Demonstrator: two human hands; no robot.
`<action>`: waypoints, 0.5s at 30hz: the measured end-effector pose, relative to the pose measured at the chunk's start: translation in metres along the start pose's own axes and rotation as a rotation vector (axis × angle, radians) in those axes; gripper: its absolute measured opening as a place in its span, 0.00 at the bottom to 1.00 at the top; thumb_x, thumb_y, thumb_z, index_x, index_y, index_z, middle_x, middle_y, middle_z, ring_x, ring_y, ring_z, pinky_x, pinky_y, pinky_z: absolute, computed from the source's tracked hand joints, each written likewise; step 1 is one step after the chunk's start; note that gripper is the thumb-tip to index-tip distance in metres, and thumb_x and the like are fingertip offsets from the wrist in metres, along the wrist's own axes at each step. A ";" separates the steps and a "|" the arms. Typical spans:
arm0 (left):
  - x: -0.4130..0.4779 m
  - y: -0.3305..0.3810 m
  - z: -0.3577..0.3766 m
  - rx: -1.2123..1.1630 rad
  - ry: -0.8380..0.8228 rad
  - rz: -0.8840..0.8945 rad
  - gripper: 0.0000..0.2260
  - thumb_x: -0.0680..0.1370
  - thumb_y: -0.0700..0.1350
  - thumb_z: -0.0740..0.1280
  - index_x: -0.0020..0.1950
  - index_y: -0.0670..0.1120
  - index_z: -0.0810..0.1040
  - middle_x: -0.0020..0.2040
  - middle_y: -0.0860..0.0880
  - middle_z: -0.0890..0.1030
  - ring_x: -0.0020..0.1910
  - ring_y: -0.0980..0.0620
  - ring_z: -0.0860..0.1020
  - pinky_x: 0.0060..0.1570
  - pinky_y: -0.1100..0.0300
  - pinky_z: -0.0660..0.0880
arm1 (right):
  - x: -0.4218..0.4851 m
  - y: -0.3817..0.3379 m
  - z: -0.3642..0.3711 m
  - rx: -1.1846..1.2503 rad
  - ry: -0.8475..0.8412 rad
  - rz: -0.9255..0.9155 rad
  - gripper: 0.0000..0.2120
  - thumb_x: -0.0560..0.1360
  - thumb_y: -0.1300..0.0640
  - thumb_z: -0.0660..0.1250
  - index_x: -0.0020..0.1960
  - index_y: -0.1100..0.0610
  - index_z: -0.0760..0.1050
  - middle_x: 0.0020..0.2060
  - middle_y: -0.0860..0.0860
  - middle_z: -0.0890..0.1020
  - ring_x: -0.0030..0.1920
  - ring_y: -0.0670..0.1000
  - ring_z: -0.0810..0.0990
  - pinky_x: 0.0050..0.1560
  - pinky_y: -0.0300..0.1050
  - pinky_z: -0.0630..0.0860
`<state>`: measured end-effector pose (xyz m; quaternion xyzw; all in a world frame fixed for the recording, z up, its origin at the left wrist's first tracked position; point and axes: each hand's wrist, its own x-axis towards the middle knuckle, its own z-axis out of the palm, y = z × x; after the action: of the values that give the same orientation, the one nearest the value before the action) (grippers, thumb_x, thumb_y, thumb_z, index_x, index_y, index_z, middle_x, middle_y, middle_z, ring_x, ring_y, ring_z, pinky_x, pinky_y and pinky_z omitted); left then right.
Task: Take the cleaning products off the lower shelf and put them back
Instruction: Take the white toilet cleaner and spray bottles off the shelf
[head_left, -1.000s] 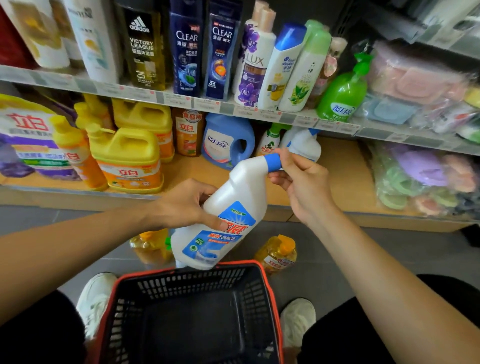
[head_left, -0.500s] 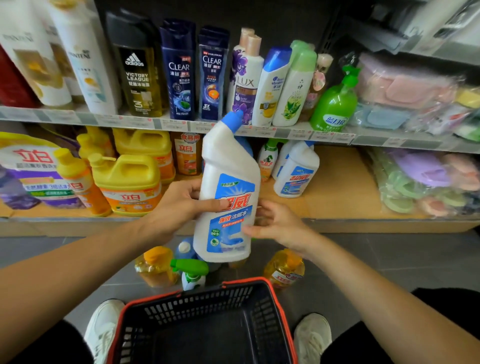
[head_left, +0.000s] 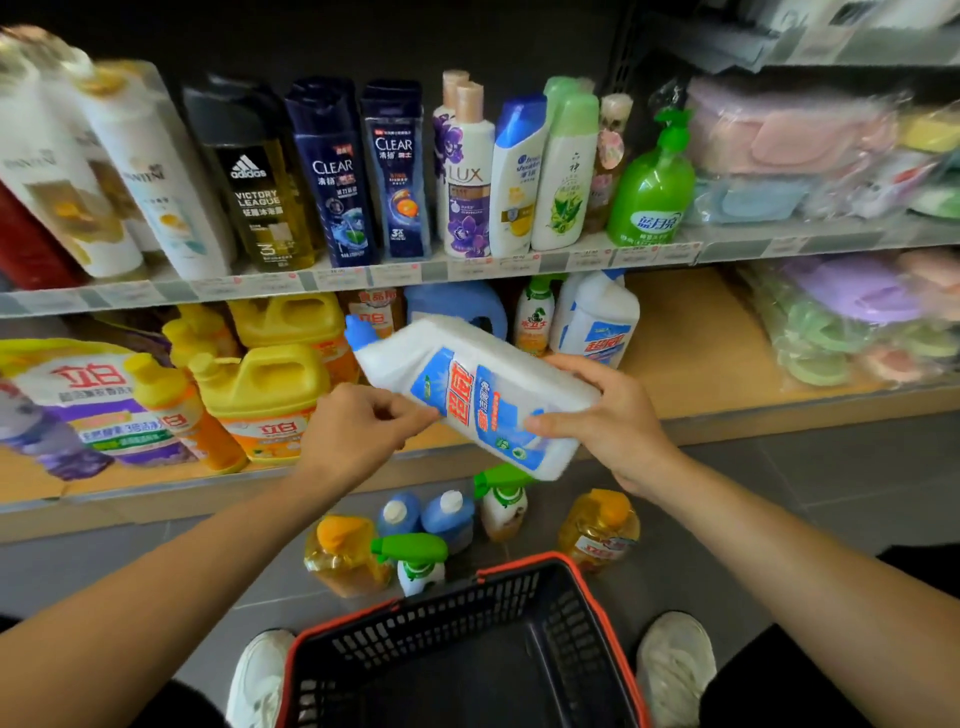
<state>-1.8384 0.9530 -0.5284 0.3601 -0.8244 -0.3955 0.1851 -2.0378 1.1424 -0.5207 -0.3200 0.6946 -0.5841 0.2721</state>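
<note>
A white toilet-cleaner bottle (head_left: 467, 379) with a blue cap and a blue-red label is held in the air in front of the lower wooden shelf (head_left: 680, 332). It lies tilted, cap up and to the left. My right hand (head_left: 613, 421) grips its base from the right. My left hand (head_left: 358, 434) pinches its lower edge with thumb and fingertips. A matching bottle (head_left: 597, 322) stands on the shelf behind. Yellow detergent jugs (head_left: 265, 384) stand at the shelf's left.
On the grey floor stand several bottles: two yellow ones (head_left: 343, 558), two blue-capped ones (head_left: 449, 514) and two green-trigger sprays (head_left: 415, 564). A black basket with a red rim (head_left: 524, 566) sits between my shoes. Shampoo bottles (head_left: 332, 171) fill the upper shelf; bagged goods (head_left: 841, 322) lie right.
The bottle went from tilted with its cap to the right, to upright, to tilted with its cap to the left. My right hand shifted from the cap to the base.
</note>
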 end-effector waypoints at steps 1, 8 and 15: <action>-0.002 0.000 0.001 0.094 0.067 0.076 0.14 0.72 0.58 0.76 0.33 0.50 0.83 0.30 0.56 0.83 0.31 0.58 0.80 0.35 0.50 0.80 | 0.001 -0.003 -0.001 -0.012 0.041 -0.002 0.28 0.58 0.62 0.84 0.56 0.49 0.82 0.48 0.46 0.85 0.51 0.47 0.83 0.51 0.53 0.84; 0.000 0.023 -0.010 0.375 -0.095 0.690 0.33 0.70 0.65 0.75 0.70 0.52 0.76 0.66 0.54 0.77 0.64 0.52 0.75 0.59 0.51 0.75 | -0.005 -0.020 -0.001 -0.196 -0.006 -0.079 0.27 0.58 0.62 0.84 0.54 0.50 0.81 0.50 0.45 0.83 0.50 0.44 0.82 0.50 0.51 0.83; -0.004 0.020 -0.002 0.277 -0.413 0.517 0.42 0.65 0.66 0.78 0.75 0.59 0.67 0.67 0.59 0.78 0.62 0.53 0.79 0.55 0.47 0.78 | -0.015 -0.030 0.013 -0.196 -0.170 -0.211 0.27 0.60 0.61 0.85 0.55 0.54 0.79 0.51 0.48 0.83 0.52 0.48 0.82 0.50 0.47 0.81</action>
<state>-1.8434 0.9637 -0.5112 0.0739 -0.9541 -0.2844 0.0577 -2.0141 1.1423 -0.4934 -0.4644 0.6853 -0.5095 0.2347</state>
